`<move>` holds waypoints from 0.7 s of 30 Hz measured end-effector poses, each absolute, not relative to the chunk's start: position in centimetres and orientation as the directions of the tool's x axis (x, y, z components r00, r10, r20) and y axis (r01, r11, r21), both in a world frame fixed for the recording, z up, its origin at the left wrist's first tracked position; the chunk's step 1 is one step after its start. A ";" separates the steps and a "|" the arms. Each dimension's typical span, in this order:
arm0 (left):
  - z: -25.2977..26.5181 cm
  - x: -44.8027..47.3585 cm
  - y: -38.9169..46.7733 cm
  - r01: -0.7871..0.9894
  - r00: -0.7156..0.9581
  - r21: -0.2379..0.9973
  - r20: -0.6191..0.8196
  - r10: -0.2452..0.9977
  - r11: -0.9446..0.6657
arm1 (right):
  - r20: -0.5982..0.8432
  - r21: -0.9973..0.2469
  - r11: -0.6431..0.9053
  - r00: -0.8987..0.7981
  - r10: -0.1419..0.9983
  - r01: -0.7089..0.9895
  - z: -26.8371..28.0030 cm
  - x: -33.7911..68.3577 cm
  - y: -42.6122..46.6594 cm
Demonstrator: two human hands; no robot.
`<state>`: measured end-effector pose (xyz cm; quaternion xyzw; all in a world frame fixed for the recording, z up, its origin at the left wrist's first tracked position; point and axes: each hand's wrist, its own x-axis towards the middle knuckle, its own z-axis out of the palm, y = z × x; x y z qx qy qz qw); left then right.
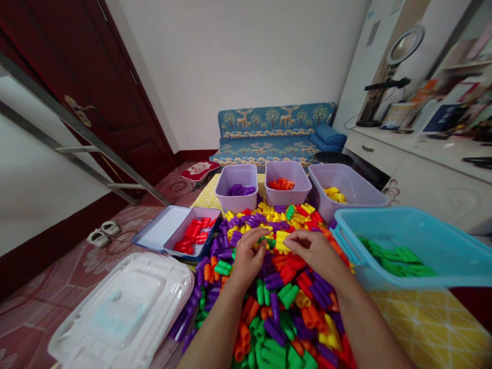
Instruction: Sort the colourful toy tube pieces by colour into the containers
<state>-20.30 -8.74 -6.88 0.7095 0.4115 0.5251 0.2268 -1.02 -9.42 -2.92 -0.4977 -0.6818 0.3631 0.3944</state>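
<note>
A heap of plastic double-tube building pieces (274,307) in green, purple, orange, red and yellow covers the middle of the table. Over its far part, my right hand (313,251) pinches a yellow piece (282,240) between thumb and fingertips. Just left of it is my left hand (248,256), its fingers curved and the thumb apart from them. A green piece (264,239) shows by the left fingertips; no firm grip on it is visible. The two hands are apart, with the yellow piece near the gap between them.
Lilac bins behind the heap hold purple (236,201), orange (287,197) and yellow (338,210) pieces. A blue tub (442,225) with green pieces stands right. Left are an open case (151,233) with red pieces and white lids (126,302). A sofa (269,146) stands beyond.
</note>
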 end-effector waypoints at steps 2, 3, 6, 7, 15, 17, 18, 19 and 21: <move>-6.9 -20.3 -8.7 0.370 0.099 0.743 0.566 0.819 -0.558 | 0.205 -0.926 0.220 -0.081 0.975 0.306 -2.4 -0.3 -9.4; -7.0 -20.3 -8.6 0.382 0.097 0.736 0.570 0.816 -0.559 | 0.257 -0.941 0.247 0.012 0.966 0.233 -2.1 -0.1 -9.4; -7.2 -20.4 -8.5 0.428 0.097 0.709 0.581 0.808 -0.561 | 0.395 -0.918 0.394 0.240 0.887 0.054 -1.1 0.1 -9.5; -7.3 -20.4 -8.5 0.456 0.098 0.695 0.582 0.808 -0.556 | 0.412 -0.908 0.416 0.251 0.876 0.040 -0.9 0.1 -9.5; -6.5 -20.8 -9.3 0.837 -0.011 0.458 0.562 0.827 -0.300 | 0.307 -0.887 0.241 0.112 0.945 0.393 -5.5 0.1 -7.6; -6.3 -20.8 -9.4 0.857 -0.012 0.438 0.543 0.840 -0.271 | 0.289 -0.828 0.219 0.058 0.955 0.516 -6.5 -0.2 -7.4; -6.3 -20.7 -9.5 0.861 0.003 0.429 0.531 0.848 -0.272 | 0.275 -0.795 0.210 0.030 0.961 0.569 -6.7 -0.4 -7.4; -6.3 -20.7 -9.6 0.863 0.024 0.421 0.517 0.856 -0.279 | 0.254 -0.759 0.198 0.001 0.967 0.620 -6.8 -0.7 -7.5; -6.3 -20.6 -9.6 0.864 0.073 0.405 0.489 0.869 -0.301 | 0.202 -0.673 0.177 -0.052 0.978 0.718 -6.6 -1.3 -7.9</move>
